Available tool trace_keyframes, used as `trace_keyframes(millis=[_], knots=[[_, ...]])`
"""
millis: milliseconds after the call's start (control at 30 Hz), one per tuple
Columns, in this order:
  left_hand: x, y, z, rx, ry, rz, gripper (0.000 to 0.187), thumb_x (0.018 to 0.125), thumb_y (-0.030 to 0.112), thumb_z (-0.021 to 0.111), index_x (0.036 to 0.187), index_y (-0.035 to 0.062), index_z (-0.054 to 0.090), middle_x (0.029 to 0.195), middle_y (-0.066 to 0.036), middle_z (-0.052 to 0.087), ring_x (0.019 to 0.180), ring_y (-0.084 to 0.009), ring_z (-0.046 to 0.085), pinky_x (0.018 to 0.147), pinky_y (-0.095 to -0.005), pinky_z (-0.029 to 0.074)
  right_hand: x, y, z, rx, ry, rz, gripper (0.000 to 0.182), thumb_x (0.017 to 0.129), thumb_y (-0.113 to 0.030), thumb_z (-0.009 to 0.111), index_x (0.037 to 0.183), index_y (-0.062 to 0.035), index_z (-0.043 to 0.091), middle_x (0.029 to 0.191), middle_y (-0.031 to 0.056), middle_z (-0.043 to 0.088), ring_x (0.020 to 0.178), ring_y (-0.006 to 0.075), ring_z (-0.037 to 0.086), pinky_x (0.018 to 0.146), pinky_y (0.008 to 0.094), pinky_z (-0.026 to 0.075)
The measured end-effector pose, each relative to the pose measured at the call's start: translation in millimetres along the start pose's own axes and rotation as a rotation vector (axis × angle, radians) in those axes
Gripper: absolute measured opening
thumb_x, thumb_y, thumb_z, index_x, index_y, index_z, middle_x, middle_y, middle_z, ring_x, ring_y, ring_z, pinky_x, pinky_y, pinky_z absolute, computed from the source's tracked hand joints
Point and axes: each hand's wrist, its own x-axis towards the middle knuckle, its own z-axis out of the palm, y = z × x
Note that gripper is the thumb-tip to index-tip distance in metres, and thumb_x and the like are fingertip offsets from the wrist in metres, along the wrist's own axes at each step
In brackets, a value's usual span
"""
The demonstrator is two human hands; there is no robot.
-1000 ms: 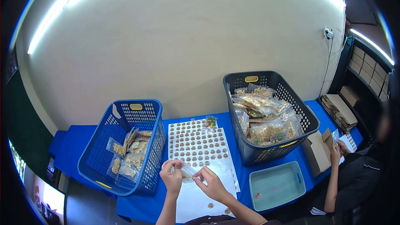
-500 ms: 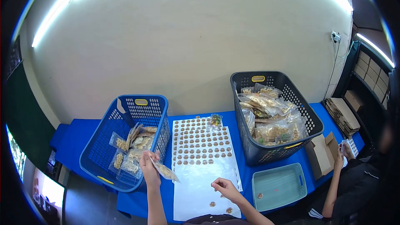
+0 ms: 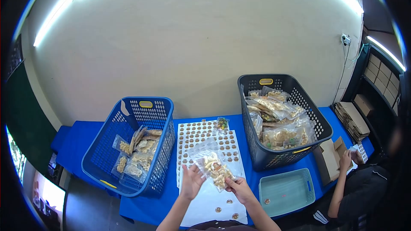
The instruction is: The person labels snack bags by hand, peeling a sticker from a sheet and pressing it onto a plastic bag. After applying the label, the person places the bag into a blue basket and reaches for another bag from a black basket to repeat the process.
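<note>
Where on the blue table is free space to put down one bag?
Free: the blue table left of the blue basket, and the teal tray, nearly empty. Crowded: the sticker sheet and the full dark basket.
</note>
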Motion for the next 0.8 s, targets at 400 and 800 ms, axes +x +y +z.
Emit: trace_keyframes(millis=[400,800], knots=[[-7,-18,7,0.355,0.066,-0.081,0.03,0.089,0.02,0.045,0.109,-0.0026,0.044,0.1,-0.011,0.055,0.086,-0.0159,0.058,0.073,-0.0275,0.049,-6,-8,-10,-0.352,-0.166,0.011,0.03,0.087,-0.027,0.049,0.086,0.0014,0.06,0.074,0.0065,0.06,0.067,0.0106,0.054,0.065,0.0233,0.043],[0,-35,-26,0.369,0.107,-0.159,0.04,0.088,0.03,0.047,0.112,-0.0025,0.043,0.103,-0.01,0.054,0.089,-0.0145,0.055,0.075,-0.0269,0.047,4,-27,-17,-0.577,-0.275,0.258,0.034,0.088,-0.026,0.048,0.069,-0.0005,0.06,0.06,0.0025,0.056,0.057,0.0076,0.051,0.056,0.0207,0.04]])
